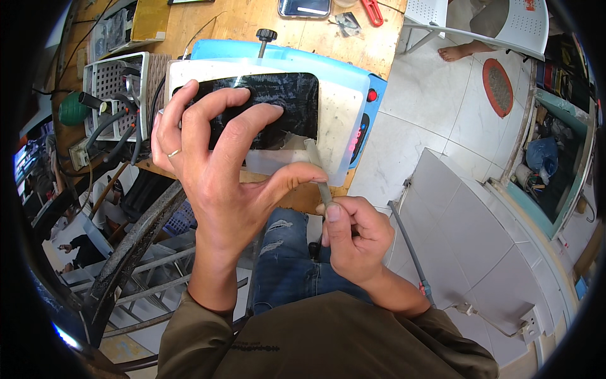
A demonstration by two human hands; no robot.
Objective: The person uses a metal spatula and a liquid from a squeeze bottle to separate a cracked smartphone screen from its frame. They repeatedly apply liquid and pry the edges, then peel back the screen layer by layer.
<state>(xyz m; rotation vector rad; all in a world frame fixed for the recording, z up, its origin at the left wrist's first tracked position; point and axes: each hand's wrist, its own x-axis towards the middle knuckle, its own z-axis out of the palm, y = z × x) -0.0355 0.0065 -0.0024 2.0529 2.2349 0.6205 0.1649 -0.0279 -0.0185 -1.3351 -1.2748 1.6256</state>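
A dark glossy rectangular panel (300, 95), like a phone or tablet screen, lies on a pale pad on top of a blue machine (371, 120) with a red button. Along its near edge the dark layer looks torn, and a clear strip shows below it. My left hand (214, 151) is spread over the panel, fingertips pressing on its surface. Its thumb stretches right and touches a thin, flat greyish strip (313, 155). Pinched between thumb and fingers of my right hand (361, 240), that strip points up toward the panel's lower right corner.
A black knob (265, 35) rises behind the machine. To the left stands a white plastic basket (95, 72) with tools and cables. A smartphone (304, 7) and a red tool (372, 11) lie at the table's far side. Another person's bare foot (456, 52) is at right.
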